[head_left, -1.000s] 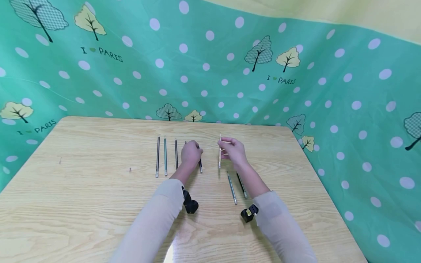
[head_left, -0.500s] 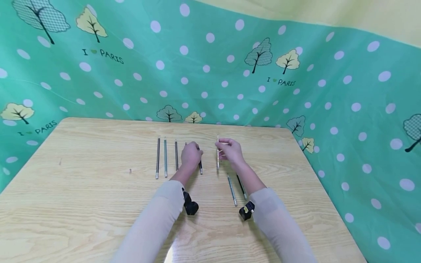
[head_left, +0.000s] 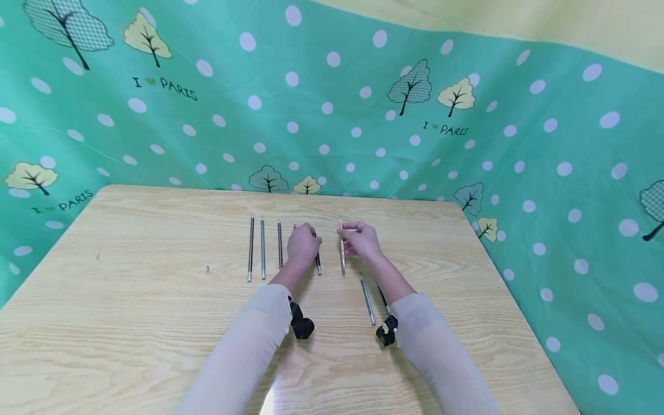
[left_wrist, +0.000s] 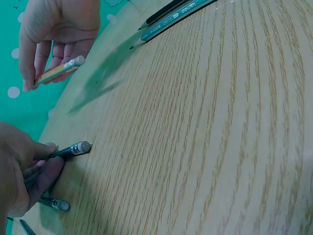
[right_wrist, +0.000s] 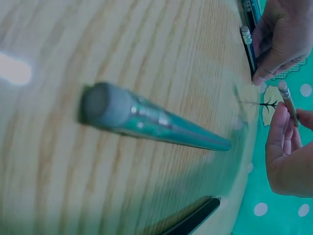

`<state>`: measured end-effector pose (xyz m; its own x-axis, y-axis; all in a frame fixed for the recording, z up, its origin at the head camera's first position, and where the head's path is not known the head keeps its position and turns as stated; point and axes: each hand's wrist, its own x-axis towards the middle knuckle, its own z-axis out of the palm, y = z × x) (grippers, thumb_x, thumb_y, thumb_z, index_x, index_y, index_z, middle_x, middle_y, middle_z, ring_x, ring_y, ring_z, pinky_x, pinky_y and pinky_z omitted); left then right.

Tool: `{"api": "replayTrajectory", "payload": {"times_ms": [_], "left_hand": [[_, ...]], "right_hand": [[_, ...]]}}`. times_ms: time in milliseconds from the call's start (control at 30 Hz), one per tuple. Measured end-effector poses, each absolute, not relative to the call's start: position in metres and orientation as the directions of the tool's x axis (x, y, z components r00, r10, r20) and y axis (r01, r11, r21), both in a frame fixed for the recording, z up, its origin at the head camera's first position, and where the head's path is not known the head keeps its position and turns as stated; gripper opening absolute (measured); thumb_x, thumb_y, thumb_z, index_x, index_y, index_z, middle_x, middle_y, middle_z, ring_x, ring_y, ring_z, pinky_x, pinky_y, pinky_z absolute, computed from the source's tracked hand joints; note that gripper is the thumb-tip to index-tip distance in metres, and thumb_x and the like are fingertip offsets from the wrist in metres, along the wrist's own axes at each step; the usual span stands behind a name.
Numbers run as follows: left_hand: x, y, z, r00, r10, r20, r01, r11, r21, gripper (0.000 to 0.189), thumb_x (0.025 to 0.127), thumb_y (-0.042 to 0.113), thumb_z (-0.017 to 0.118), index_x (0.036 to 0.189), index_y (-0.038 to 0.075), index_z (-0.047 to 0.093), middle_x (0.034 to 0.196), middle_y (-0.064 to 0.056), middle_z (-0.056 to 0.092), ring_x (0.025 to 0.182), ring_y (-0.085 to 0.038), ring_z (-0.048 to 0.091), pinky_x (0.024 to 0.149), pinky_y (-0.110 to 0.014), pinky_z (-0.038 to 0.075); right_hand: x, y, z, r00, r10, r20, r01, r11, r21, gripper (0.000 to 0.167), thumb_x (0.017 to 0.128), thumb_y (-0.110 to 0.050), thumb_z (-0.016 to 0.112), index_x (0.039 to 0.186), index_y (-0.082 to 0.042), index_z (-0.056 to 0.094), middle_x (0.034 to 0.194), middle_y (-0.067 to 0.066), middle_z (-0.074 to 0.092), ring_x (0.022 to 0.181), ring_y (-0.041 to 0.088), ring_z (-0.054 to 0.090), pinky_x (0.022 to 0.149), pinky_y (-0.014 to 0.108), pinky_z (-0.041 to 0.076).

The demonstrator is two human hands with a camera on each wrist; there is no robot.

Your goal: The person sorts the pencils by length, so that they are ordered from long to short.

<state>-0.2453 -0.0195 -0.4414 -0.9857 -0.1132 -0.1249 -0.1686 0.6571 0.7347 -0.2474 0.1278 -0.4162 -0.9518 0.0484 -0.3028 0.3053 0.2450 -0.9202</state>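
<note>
My left hand (head_left: 303,246) pinches a dark pencil (head_left: 319,266) with an eraser end, low at the table (head_left: 129,323). Under that hand, another dark pencil (left_wrist: 57,204) shows its eraser end in the left wrist view. To the right, my right hand (head_left: 361,240) holds a pale yellow-and-white pencil (head_left: 342,257) between thumb and fingertips. In the left wrist view, this pencil is raised above the table, and its shadow falls below. The fingers hide its middle.
Left of my left hand, a dark pencil (head_left: 251,253), a teal pencil (head_left: 263,253) and another dark one (head_left: 280,248) lie roughly parallel. Nearer me lie a teal pencil (head_left: 368,302) and a dark pencil (head_left: 383,298), partly under my right forearm. A green dotted curtain (head_left: 321,115) hangs behind.
My right hand has shifted slightly left and nearer with the pale pencil, closer to my left hand. My left hand stays in place on the dark pencil.
</note>
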Motion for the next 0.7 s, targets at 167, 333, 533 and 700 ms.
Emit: {"api": "replayTrajectory", "payload": {"times_ms": [167, 333, 533, 700], "left_hand": [[-0.247, -0.019, -0.444, -0.986, -0.112, -0.122, -0.166, 0.664, 0.730, 0.028, 0.089, 0.017, 0.062, 0.112, 0.002, 0.058, 0.105, -0.013, 0.064, 0.085, -0.023, 0.063, 0.071, -0.031, 0.055], [-0.247, -0.019, -0.444, -0.984, -0.120, -0.133, -0.180, 0.668, 0.723, 0.029, 0.089, 0.017, 0.063, 0.113, 0.003, 0.058, 0.103, -0.012, 0.064, 0.082, -0.022, 0.062, 0.069, -0.030, 0.054], [-0.248, -0.019, -0.443, -0.984, -0.125, -0.125, -0.177, 0.676, 0.716, 0.028, 0.088, 0.018, 0.063, 0.112, 0.003, 0.058, 0.103, -0.012, 0.065, 0.083, -0.023, 0.063, 0.070, -0.031, 0.054], [-0.249, -0.019, -0.443, -0.982, -0.126, -0.138, -0.187, 0.672, 0.717, 0.028, 0.088, 0.018, 0.064, 0.111, 0.003, 0.058, 0.105, -0.012, 0.065, 0.085, -0.024, 0.063, 0.073, -0.032, 0.054]], "right_hand": [[-0.248, 0.126, -0.418, -0.950, 0.049, -0.308, 0.310, 0.254, -0.916, 0.029, 0.086, -0.021, 0.066, 0.112, -0.010, 0.061, 0.087, 0.004, 0.059, 0.063, 0.012, 0.059, 0.056, 0.022, 0.054], [-0.250, 0.122, -0.421, -0.948, 0.043, -0.314, 0.314, 0.261, -0.913, 0.028, 0.086, -0.020, 0.066, 0.111, -0.010, 0.062, 0.087, 0.004, 0.060, 0.061, 0.011, 0.058, 0.054, 0.020, 0.053], [-0.253, 0.118, -0.425, -0.943, 0.035, -0.332, 0.329, 0.271, -0.905, 0.028, 0.086, -0.021, 0.067, 0.111, -0.011, 0.062, 0.089, 0.004, 0.060, 0.062, 0.011, 0.058, 0.055, 0.021, 0.054], [-0.255, 0.114, -0.427, -0.935, 0.032, -0.353, 0.349, 0.270, -0.898, 0.029, 0.085, -0.021, 0.068, 0.112, -0.011, 0.062, 0.088, 0.004, 0.060, 0.063, 0.012, 0.058, 0.056, 0.023, 0.055]]}}
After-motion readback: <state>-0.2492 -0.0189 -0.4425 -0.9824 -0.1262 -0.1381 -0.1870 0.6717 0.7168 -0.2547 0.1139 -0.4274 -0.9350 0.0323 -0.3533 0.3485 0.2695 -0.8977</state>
